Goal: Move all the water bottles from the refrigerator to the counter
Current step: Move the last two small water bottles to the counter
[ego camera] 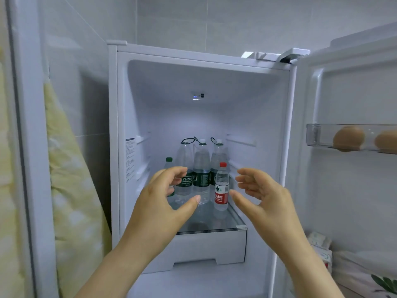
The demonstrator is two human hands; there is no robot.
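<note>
My left hand (165,196) and my right hand (262,194) are both released, with fingers loosely curved and holding nothing, raised before the open refrigerator (214,82). Beyond them all the bottles stand upright on the glass shelf (234,220). The red-cap bottle (221,188) is near the front right edge, the green-cap bottle (169,162) is at the left side, partly hidden by my fingers, and three big bottles (201,168) stand in a row toward the back edge. I judge this as the reaching step. Next, each hand should close around one small bottle and lift it out without knocking the big ones.
</note>
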